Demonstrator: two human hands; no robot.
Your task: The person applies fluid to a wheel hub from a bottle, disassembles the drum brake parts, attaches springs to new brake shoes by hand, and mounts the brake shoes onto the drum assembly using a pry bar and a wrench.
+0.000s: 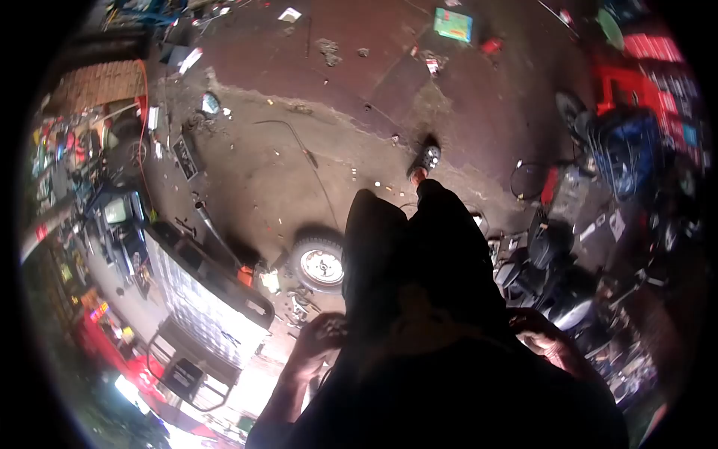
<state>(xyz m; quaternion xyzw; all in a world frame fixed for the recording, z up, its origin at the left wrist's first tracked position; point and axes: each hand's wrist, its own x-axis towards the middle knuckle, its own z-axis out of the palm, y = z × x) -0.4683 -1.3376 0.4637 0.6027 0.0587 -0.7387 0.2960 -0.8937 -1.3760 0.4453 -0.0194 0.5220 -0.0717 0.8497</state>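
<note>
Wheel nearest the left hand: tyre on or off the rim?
On. A dark tyre rings the white rim wherever the leg leaves it in view.

right hand [540, 334] partly hidden, wheel [321, 266] too

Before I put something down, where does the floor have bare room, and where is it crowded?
Mostly bare: reddish floor between the shoe and the red object; brown floor between the wheel and the dark strip, lightly littered. Crowded: near the right hand, with dark objects massed together, and near the left hand, with loose pieces.
</note>
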